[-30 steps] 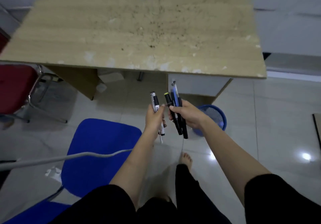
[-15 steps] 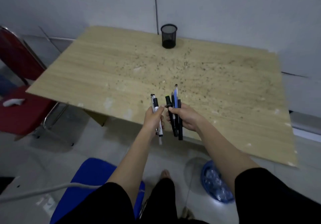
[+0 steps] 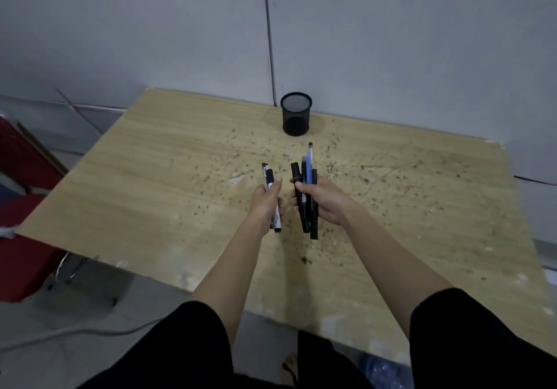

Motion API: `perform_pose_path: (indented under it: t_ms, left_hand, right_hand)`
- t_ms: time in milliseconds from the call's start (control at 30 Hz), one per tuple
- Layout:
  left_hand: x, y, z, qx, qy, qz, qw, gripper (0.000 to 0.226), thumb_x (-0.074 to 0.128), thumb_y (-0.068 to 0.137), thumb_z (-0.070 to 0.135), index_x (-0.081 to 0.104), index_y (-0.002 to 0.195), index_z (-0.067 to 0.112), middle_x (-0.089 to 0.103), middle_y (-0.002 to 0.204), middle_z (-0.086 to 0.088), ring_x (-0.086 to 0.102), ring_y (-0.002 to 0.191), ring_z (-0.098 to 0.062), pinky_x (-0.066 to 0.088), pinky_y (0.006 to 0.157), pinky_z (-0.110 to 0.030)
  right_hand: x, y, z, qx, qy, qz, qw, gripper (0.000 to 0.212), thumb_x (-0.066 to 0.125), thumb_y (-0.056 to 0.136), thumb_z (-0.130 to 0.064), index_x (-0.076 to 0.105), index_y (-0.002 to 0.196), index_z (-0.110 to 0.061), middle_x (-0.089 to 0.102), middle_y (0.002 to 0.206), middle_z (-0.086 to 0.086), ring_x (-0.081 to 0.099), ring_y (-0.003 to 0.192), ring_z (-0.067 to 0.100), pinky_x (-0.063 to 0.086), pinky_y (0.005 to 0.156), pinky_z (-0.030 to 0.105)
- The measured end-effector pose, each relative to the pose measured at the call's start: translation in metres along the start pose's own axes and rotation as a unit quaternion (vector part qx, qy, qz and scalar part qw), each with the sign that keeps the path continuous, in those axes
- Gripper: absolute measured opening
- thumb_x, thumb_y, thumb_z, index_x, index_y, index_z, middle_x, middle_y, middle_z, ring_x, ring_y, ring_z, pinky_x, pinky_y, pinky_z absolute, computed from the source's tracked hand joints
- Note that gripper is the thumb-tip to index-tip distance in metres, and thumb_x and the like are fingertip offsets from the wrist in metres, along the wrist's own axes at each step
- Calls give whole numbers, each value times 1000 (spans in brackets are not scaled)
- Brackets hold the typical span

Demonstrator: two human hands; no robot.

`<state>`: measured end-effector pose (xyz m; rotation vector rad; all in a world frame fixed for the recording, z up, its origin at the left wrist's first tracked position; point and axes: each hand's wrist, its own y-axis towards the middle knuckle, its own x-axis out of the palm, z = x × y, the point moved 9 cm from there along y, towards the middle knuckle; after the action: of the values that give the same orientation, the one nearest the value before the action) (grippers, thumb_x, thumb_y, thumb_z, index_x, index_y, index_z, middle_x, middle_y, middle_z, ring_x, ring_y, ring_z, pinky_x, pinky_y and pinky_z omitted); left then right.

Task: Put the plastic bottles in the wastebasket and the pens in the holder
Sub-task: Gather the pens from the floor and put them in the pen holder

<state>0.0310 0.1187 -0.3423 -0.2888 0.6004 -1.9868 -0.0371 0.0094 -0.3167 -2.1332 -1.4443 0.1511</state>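
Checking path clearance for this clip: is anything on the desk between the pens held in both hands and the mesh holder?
Nothing visible. The desk between the right hand, the left hand and the holder carries only dark specks.

Counted two hands: left hand [image 3: 266, 200], right hand [image 3: 324, 200]. Counted two pens [image 3: 272, 195] in the left, four or so pens in a bundle [image 3: 307, 204] in the right, exact number unclear. Noted one mesh holder [image 3: 296, 114], one table [image 3: 150, 183], one red chair [image 3: 21, 222].
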Motion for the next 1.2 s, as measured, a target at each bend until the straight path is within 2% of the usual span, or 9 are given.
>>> perform_pose_path:
  t_ms: [233, 400, 567, 633, 700, 767, 900, 1033, 1200]
  left_hand:
    - [15, 65, 52, 9, -8, -1, 1000, 34, 52, 93, 45, 52, 92, 12, 46, 62, -3, 45, 45, -18, 42, 43, -24]
    - [22, 117, 94, 21, 0, 1, 1000, 36, 50, 94, 44, 51, 101, 9, 49, 72, -5, 49, 57, -21, 44, 58, -32]
    - [33, 163, 145, 46, -23, 7, 999, 36, 41, 98, 42, 49, 79, 13, 48, 65, -7, 49, 53, -22, 43, 64, -35]
    - [33, 180, 163, 60, -40, 22, 997, 33, 41, 99, 41, 47, 85, 12, 49, 68, -8, 51, 59, -25, 44, 70, -39]
    - [33, 196, 180, 82, -50, 48, 994, 31, 40, 100, 39, 44, 102, 8, 49, 79, -10, 53, 74, -26, 44, 74, -39]
    - [33, 208, 199, 126, -38, 84, 988, 30, 37, 101, 37, 39, 108, 9, 45, 83, -6, 50, 83, -25, 42, 73, -37]
    - [40, 221, 236, 227, -38, 110, 967, 17, 35, 102, 32, 33, 101, 15, 49, 79, -10, 55, 73, -25, 47, 66, -40]
    - [51, 228, 248, 277, -40, 106, 954, 13, 37, 101, 29, 33, 101, 16, 47, 70, -1, 50, 66, -21, 44, 64, -36]
    - [63, 233, 235, 314, -38, 112, 942, 15, 37, 102, 27, 37, 101, 12, 50, 78, 2, 50, 68, -13, 43, 65, -31]
  right_hand:
    - [-19, 63, -53, -12, -9, 3, 1000, 27, 46, 99, -8, 48, 124, 2, 61, 83, 12, 60, 72, 23, 51, 71, 30]
    - [-23, 108, -90, -23, -30, 0, 999, 26, 46, 99, -8, 49, 123, 0, 61, 81, 11, 60, 70, 22, 51, 70, 30]
    - [-33, 150, -136, -72, -61, 41, 995, 17, 45, 99, -8, 52, 113, -2, 59, 79, 13, 58, 68, 23, 52, 68, 32]
    - [-37, 164, -153, -101, -80, 63, 990, 10, 44, 98, -8, 52, 105, -7, 60, 76, 10, 59, 68, 22, 52, 69, 34]
    - [-42, 176, -172, -138, -102, 101, 980, 4, 45, 98, -12, 49, 100, -13, 60, 75, 4, 59, 70, 20, 51, 71, 34]
    - [-47, 186, -192, -174, -120, 141, 967, 6, 46, 98, -14, 48, 103, -15, 59, 78, 1, 59, 72, 16, 49, 69, 27]
    - [-50, 205, -225, -234, -114, 178, 949, 8, 45, 98, -13, 46, 106, -14, 58, 79, 2, 59, 68, 12, 49, 68, 23]
    - [-51, 216, -236, -275, -120, 204, 932, 18, 44, 99, -13, 46, 116, -10, 60, 86, -1, 61, 73, 10, 49, 73, 23]
    - [-57, 225, -221, -296, -136, 260, 909, 19, 45, 98, -11, 45, 116, -5, 65, 106, 16, 66, 91, 26, 52, 79, 36]
